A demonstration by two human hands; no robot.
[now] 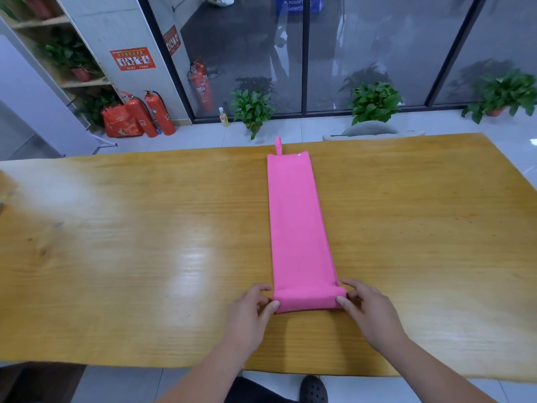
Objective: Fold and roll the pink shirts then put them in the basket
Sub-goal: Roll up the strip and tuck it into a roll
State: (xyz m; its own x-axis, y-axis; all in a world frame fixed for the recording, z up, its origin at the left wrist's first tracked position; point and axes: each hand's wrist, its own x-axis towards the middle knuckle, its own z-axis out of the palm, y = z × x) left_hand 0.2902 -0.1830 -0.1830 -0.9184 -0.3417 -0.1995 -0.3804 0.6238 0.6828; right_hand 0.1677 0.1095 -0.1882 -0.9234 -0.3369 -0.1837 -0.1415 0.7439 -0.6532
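Now your left hand [252, 306] and right hand [366, 308] pinch the ends of the first turn of the pink shirt [296, 216], a long folded strip on the table [145, 228]; roll it evenly away from you, keeping both edges square and tight

A wide wooden table with a glossy yellow-brown top [116, 228] spans the middle of the frame from left to right. Right of centre on it lies a bright pink shirt folded into a long narrow strip [296, 222]. The strip runs from near the table's far edge toward the lower middle, where its near end is rolled up.
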